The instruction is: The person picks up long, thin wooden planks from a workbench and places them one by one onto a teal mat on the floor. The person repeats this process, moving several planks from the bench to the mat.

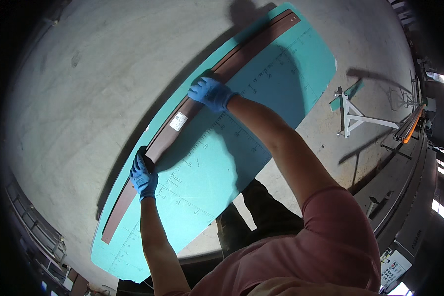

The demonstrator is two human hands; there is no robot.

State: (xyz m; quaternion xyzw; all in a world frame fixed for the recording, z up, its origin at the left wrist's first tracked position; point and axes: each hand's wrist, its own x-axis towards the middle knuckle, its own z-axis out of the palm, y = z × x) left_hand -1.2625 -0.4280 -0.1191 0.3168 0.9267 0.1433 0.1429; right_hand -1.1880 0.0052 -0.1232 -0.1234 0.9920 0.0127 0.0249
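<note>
Both gloved hands, left hand [143, 178] and right hand [210, 92], clamp a long brown strip [241, 49] on the teal table [291, 64], aligning it; steady pressure seems needed.

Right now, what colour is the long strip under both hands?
Dark reddish-brown, with a small white label; the long strip lies along the teal table. Head view shows it best.

Person's wearing blue knit gloves on left hand [144, 178] & right hand [211, 92], forearms showing bare, pink short-sleeve shirt [325, 246], dark trousers [266, 212].
</note>
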